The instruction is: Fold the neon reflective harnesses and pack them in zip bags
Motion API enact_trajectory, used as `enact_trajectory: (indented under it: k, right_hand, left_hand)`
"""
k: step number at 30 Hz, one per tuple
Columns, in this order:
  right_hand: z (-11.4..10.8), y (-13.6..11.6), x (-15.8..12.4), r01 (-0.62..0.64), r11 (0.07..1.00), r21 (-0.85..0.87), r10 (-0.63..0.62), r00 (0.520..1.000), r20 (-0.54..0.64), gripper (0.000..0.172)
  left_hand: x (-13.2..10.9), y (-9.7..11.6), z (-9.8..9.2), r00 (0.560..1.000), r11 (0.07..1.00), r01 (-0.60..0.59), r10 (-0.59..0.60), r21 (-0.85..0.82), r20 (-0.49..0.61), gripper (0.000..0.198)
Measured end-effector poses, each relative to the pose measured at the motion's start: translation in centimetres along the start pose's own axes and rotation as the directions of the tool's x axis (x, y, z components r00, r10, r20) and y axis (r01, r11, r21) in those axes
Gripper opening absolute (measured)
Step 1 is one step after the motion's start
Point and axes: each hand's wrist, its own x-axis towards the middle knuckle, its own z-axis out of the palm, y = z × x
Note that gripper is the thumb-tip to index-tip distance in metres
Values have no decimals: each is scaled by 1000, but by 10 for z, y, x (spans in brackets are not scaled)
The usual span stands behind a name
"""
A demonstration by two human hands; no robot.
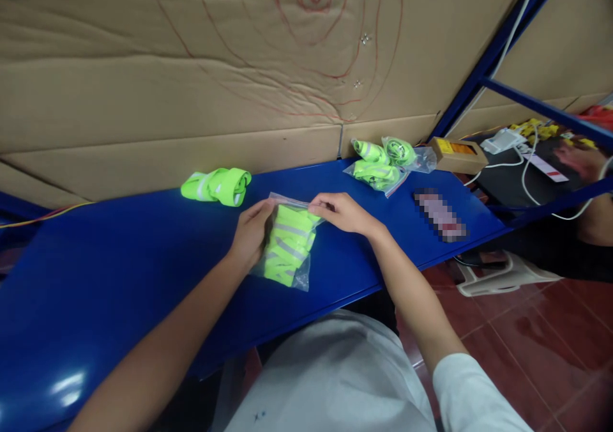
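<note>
A clear plastic bag [288, 246] with a folded neon-green band with grey reflective stripes inside lies on the blue table [119, 266]. My left hand [251, 231] pinches the bag's left upper edge. My right hand [338, 211] pinches the bag's top right corner at its opening. Both hands are closed on the bag. A loose neon-green band [216, 186] lies unbagged at the back of the table, left of my hands.
Several bagged green bands [383, 163] lie at the table's back right, beside a small brown box [457, 154]. A blurred flat item [439, 215] lies on the right. Cardboard [191, 68] lines the wall behind. Another person's arm [591, 163], cables and a charger are at far right.
</note>
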Motion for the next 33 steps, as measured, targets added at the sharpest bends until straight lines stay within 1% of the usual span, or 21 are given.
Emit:
enact_trajectory:
  k: [2, 4, 6, 8, 10, 13, 15, 16, 19, 21, 23, 25, 26, 28, 30, 31, 32, 33]
  right_hand:
    - [1, 1, 1, 8, 1000, 10, -8, 1000, -10, 40]
    - [2, 0, 1, 21, 1000, -3, -21, 999, -41, 38]
    - [2, 1, 2, 27, 1000, -14, -28, 996, -84, 38]
    - [1, 3, 3, 30, 1000, -10, -31, 986, -162, 38]
    - [-1, 6, 4, 39, 999, 4, -36, 960, -278, 38]
    - [-4, 11, 6, 43, 998, 37, -22, 893, -450, 37]
    - [-5, 12, 7, 27, 999, 34, -6, 857, -515, 36]
    - [-5, 11, 7, 18, 1000, 17, -6, 843, -537, 35]
    - [-9, 9, 4, 4, 999, -54, -36, 798, -602, 33]
    - [-16, 10, 2, -19, 997, -72, -35, 738, -674, 33]
    - [-25, 15, 0, -71, 997, -34, 20, 644, -765, 36]
    - [-36, 24, 0, -117, 991, 71, 123, 530, -839, 40]
    - [-42, 29, 1, -117, 982, 146, 185, 480, -858, 42]
    - [-52, 41, 1, -57, 952, 300, 297, 397, -868, 44]
    - [-60, 51, 0, 37, 920, 390, 357, 331, -874, 45]
    - [-63, 55, 0, 70, 916, 396, 359, 305, -882, 45]
    - [-65, 59, -2, 81, 921, 381, 344, 288, -894, 46]
    - [-67, 62, -3, 71, 933, 354, 321, 282, -904, 47]
  left_hand:
    - [1, -1, -1, 1000, 1000, 1, -1, -11, -5, 45]
    - [3, -1, -1, 1000, 1000, 3, -3, -16, 20, 46]
    - [5, -2, -2, 998, 1000, 10, -9, -15, 66, 52]
    - [6, -2, -3, 990, 1000, 19, -20, 11, 136, 60]
    - [6, 0, -4, 978, 997, 19, -35, 78, 207, 66]
    - [3, 4, -5, 951, 984, 3, -58, 178, 304, 77]
    - [2, 8, -4, 934, 978, -9, -66, 207, 351, 87]
    - [2, 8, -4, 930, 975, -33, -51, 219, 364, 90]
    - [2, 4, -3, 926, 940, -163, 41, 298, 376, 89]
    - [3, -2, -3, 917, 896, -242, 86, 372, 391, 86]
    - [3, -9, -3, 901, 847, -304, 107, 437, 420, 84]
    - [2, -14, -2, 884, 802, -355, 122, 480, 451, 81]
    - [2, -15, -2, 878, 787, -373, 127, 492, 462, 79]
    - [2, -17, -2, 875, 775, -384, 133, 502, 466, 74]
    - [3, -17, -2, 875, 772, -387, 134, 504, 465, 71]
    - [3, -17, -2, 873, 770, -391, 135, 505, 469, 70]
    - [3, -17, -2, 870, 766, -396, 137, 507, 473, 69]
    - [3, -17, -3, 868, 760, -401, 137, 511, 478, 67]
